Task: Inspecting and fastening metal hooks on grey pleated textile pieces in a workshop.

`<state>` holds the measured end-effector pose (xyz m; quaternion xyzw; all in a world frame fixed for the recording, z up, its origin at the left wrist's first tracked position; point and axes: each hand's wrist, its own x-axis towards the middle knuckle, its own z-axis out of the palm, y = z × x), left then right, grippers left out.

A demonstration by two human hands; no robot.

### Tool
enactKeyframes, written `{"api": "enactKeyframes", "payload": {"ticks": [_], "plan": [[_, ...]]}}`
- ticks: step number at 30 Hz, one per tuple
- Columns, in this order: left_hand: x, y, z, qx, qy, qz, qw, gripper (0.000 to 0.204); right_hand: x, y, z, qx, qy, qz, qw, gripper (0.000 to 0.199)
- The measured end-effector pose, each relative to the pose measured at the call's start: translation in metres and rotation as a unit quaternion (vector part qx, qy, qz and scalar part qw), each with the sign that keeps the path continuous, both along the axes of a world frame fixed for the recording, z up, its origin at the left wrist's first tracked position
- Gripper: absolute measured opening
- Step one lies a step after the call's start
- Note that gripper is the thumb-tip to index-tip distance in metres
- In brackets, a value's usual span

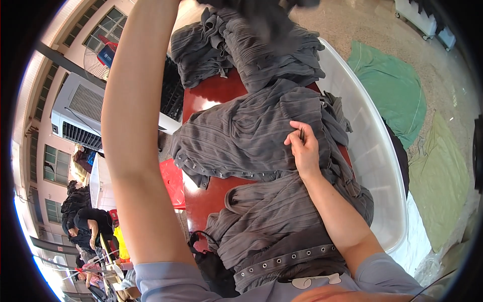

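Observation:
My right hand (305, 148) rests over a dark grey crinkled garment (251, 133) spread across the red table. Its fingers are curled around a small dark, thin tool (302, 134), mostly hidden in the grip; its exact kind does not show. My left arm (138, 131) reaches far forward, and its hand lies beyond the upper edge. Near that edge a blurred dark cloth (266, 20) hangs in the air; what holds it is out of sight. Closest to my body lies another grey garment (271, 211), with a band of metal eyelets (294, 257).
Folded grey garments (241, 48) are heaped at the table's (204, 100) far end. A translucent plastic tub (375, 146) stands along the right side. Green cloths (387, 85) lie on the floor beyond it. At left are an air cooler (80, 108) and people working (90, 224).

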<state>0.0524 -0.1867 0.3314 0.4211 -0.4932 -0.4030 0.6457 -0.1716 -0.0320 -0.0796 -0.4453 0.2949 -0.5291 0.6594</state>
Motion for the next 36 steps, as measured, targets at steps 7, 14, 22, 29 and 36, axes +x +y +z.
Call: {"api": "enactKeyframes", "payload": {"ticks": [7,14,22,29,36], "plan": [[0.041,-0.134,-0.061,0.100,0.174,-0.057,0.978,0.036,-0.002,-0.003,-0.001,0.040,-0.004,0.011,0.999,0.029],[0.069,-0.129,-0.246,0.174,0.087,0.437,0.878,0.058,0.000,-0.004,-0.002,0.061,-0.026,0.013,0.998,0.031],[0.051,-0.082,-0.216,0.236,-0.036,0.258,0.936,0.040,0.005,-0.006,-0.009,0.055,-0.004,-0.007,0.998,0.030],[-0.014,0.052,-0.176,0.284,-0.233,0.195,0.910,0.065,0.003,-0.009,-0.019,0.016,0.030,0.019,0.999,0.025],[-0.017,0.274,-0.137,0.197,-0.235,0.162,0.938,0.067,0.002,-0.011,-0.006,-0.046,0.070,-0.006,0.996,0.026]]}}
